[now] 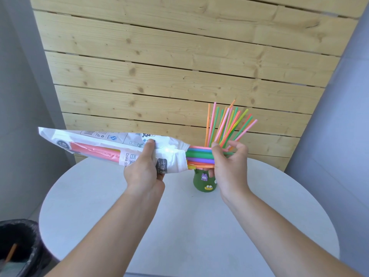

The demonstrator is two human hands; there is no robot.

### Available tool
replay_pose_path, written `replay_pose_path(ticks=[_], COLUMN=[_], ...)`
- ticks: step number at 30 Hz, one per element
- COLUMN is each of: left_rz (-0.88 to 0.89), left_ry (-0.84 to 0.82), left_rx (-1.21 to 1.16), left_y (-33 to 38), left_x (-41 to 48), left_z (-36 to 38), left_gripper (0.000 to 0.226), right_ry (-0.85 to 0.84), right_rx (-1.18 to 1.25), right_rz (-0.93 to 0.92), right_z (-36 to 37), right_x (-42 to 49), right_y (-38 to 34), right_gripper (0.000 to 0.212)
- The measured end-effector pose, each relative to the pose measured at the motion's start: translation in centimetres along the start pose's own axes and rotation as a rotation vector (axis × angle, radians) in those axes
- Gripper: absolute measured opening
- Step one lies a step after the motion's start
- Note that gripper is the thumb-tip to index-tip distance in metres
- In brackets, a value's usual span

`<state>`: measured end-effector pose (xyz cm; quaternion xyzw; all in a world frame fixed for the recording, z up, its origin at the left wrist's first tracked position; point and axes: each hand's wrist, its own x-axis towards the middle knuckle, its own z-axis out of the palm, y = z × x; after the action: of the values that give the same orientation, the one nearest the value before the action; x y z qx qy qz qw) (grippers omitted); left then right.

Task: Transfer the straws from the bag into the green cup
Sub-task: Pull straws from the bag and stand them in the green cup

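**Plastic, pine and matt grey**

The bag (111, 145) is thin crinkled plastic film, white and printed, with a clear window; a bright glare spot sits on its creased mouth. The fat straws (200, 158) emerging from it are smooth, opaque plastic with a soft satin sheen. Just above the green cup (203, 181), the thin straws (227, 124) look slightly translucent and glossy. The cup itself appears matt, with small raised decorations stuck on. Beneath the cup, the round tabletop (179, 226) is pale grey, smooth and matt. Behind the cup, the plank wall (179, 62) is bare, knotty, unvarnished-looking pine. Far left of the cup, a bin liner (30, 254) is black, wrinkled, glossy plastic.
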<state>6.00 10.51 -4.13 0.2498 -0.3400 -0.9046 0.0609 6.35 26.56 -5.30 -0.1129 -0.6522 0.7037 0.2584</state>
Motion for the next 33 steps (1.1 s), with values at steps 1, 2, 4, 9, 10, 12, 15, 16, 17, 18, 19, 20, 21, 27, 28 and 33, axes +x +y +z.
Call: replay_pose_path(ticks=[1,2,4,9,10,12,15,16,17,18,19,20,21,27,28,33], left_rz=[-0.002,-0.003,-0.004,-0.004,-0.004,-0.003,0.000,0.001,0.003,0.004,0.005,0.005,0.005,0.003,-0.004,-0.005], left_ry=[0.001,0.004,0.008,0.013,0.013,0.021,0.026,0.025,0.023,0.021,0.019,0.019,0.021,0.026,0.026,0.037], left_rx=[0.000,0.000,0.002,0.005,0.003,-0.004,-0.017,-0.016,-0.011,-0.005,0.000,0.002,0.003,0.002,-0.001,-0.046], left_y=[0.0,0.0,0.0,0.1,0.2,0.3,0.4,0.3,0.3,0.2,0.1,0.0,0.0,0.0,0.0,1.1], left_x=[0.0,0.0,0.0,0.2,0.2,0.2,0.3,0.3,0.2,0.2,0.2,0.2,0.2,0.1,0.2,0.8], left_z=[0.0,0.0,0.0,-0.1,-0.1,-0.2,-0.1,-0.1,-0.1,-0.1,-0.1,-0.1,-0.1,0.0,0.0,-0.1], left_gripper=[0.028,0.029,0.031,0.029,0.031,0.034,0.030,0.030,0.032,0.034,0.035,0.034,0.033,0.037,0.035,0.027], right_ry=[0.002,-0.002,-0.013,-0.025,-0.013,0.009,-0.007,-0.028,-0.061,-0.091,-0.118,-0.136,-0.144,-0.130,-0.126,-0.088], right_rx=[-0.001,-0.007,-0.025,-0.054,-0.057,-0.095,-0.066,-0.049,-0.061,-0.107,-0.157,-0.190,-0.208,-0.270,-0.264,-0.229], right_rz=[0.004,0.011,0.026,-0.041,-0.067,-0.100,-0.019,0.020,0.040,0.044,0.044,0.053,0.067,-0.074,-0.096,-0.132], right_z=[0.0,-0.1,-0.2,-0.4,-0.5,-0.7,-0.7,-0.5,-0.4,-0.3,-0.2,-0.1,-0.1,-0.1,-0.2,-1.3], right_x=[0.0,0.1,0.2,0.3,0.3,0.3,0.2,0.1,0.1,-0.1,-0.2,-0.4,-0.4,-0.2,-0.1,1.2], right_y=[-0.1,-0.1,-0.1,0.1,0.0,0.0,-0.1,-0.2,-0.3,-0.3,-0.2,-0.2,-0.2,0.2,0.2,-0.7], right_gripper=[0.030,0.028,0.020,0.016,0.029,0.069,0.088,0.076,0.057,0.039,0.033,0.037,0.041,0.043,0.043,0.041])
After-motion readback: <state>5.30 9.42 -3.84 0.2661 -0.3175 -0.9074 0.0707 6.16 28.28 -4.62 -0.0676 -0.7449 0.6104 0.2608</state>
